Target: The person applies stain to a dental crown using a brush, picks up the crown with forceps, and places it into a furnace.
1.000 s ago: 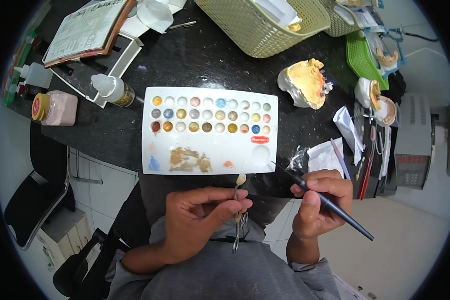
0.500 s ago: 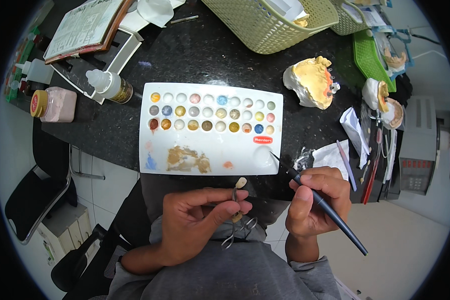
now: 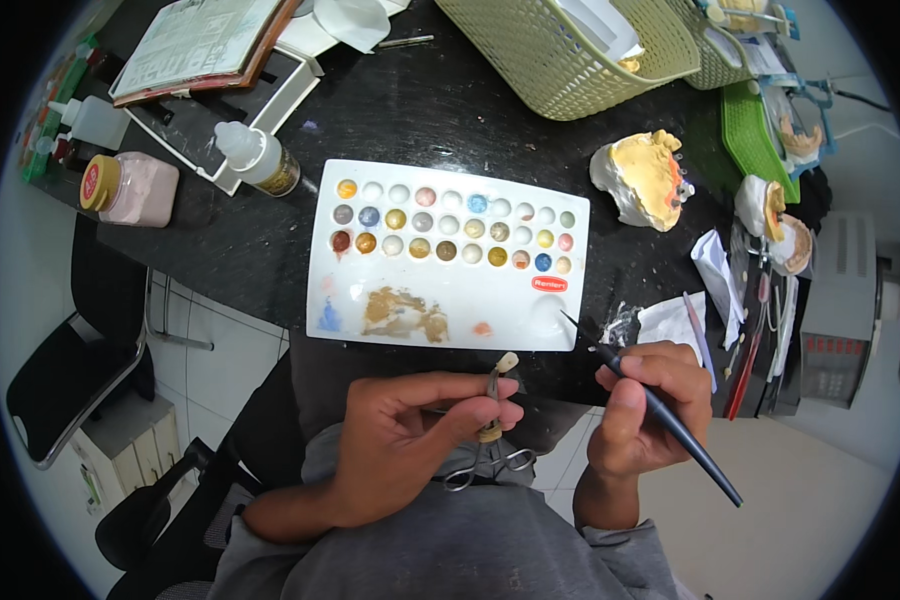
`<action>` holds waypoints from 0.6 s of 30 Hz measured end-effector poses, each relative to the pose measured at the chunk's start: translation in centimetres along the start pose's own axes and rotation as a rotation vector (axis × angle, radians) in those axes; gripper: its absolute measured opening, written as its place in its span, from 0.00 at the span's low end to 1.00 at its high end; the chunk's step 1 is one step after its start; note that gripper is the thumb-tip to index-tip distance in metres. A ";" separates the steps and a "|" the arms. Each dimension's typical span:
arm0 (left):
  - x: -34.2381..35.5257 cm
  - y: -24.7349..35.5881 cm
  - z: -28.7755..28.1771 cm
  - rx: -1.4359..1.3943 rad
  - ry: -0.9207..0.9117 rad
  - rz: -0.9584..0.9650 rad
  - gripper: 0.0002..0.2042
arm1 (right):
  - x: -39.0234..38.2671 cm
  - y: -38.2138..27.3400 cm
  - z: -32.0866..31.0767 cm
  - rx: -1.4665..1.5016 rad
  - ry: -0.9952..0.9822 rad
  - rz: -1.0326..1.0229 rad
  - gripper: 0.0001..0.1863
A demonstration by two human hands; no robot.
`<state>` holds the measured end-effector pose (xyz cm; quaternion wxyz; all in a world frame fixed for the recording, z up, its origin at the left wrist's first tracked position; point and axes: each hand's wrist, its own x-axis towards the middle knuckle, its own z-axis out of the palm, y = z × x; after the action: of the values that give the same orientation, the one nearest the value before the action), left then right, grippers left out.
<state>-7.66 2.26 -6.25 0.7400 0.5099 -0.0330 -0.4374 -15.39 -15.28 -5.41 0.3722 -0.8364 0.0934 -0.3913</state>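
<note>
My left hand [image 3: 400, 435] is closed on small scissor-handled forceps [image 3: 492, 384], whose finger loops hang below. A tan band wraps their shank. At the forceps' tip sits a small cream tooth crown [image 3: 508, 360], just below the front edge of a white paint palette [image 3: 345, 276]. Pinched pen-like in my right hand [image 3: 648, 408] is a fine dark-handled brush [image 3: 688, 440]. The brush points up and left, its tip at the round shallow well [image 3: 549, 306] in the palette's lower right; I cannot tell whether it touches. Rows of coloured wells and brown, blue and pink smears mark the palette.
Right of the palette stands a dental model [image 3: 642, 180]; a white cloth [image 3: 670, 325] and tools lie nearer. A green basket [image 3: 570, 85] is behind. Left are a dropper bottle [image 3: 260, 162], a jar of pink powder [image 3: 142, 190] and a booklet [image 3: 195, 45].
The whole scene has shifted right in view. My left hand has turned the forceps slightly, and their loops sit differently. The brush stays at the round well.
</note>
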 end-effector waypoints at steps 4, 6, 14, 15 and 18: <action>0.0 -0.1 -0.1 0.046 0.008 0.001 0.08 | 0.0 0.0 -0.1 0.340 0.002 0.023 0.08; 0.1 -0.3 -0.1 0.064 0.014 0.020 0.07 | -0.3 0.1 0.1 0.423 -0.021 -0.013 0.08; 0.0 -0.8 -0.1 0.088 0.045 0.065 0.07 | -0.1 0.3 0.5 0.462 -0.067 -0.050 0.08; 0.0 -0.8 -0.1 0.092 0.041 0.075 0.07 | -0.1 0.3 0.5 0.456 -0.072 -0.049 0.08; 0.1 -0.9 -0.1 0.100 0.035 0.091 0.07 | 0.0 0.2 0.7 0.445 -0.080 -0.050 0.07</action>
<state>-8.10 2.17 -7.04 0.7332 0.5517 -0.0652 -0.3922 -14.88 -15.03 -5.80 0.5410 -0.7507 -0.0306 -0.3780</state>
